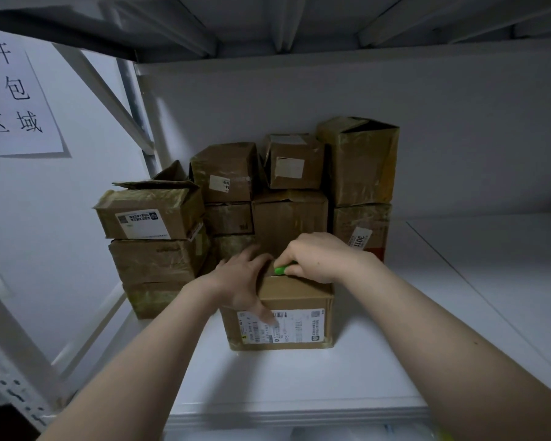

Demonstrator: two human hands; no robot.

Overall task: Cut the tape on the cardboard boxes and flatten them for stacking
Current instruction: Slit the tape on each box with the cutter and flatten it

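Shelf [395, 361]: stack of boxes [226, 173] far, left of centre. One box [299, 300] stands apart, near centre, long axis left-right, label facing us. Left hand [242, 281] lies flat on its top left edge, fingers spread, thumb down the front. Right hand [318, 259] is just right of it, clenched round the green cutter [283, 269] on the box top. Cutter axis left-right, tip pointing left at the left fingers; blade hidden.

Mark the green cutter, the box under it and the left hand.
green cutter [283, 269], head view: its exposed handle.
front cardboard box [303, 296], head view: front face above the label.
left hand [240, 278], head view: back of hand.
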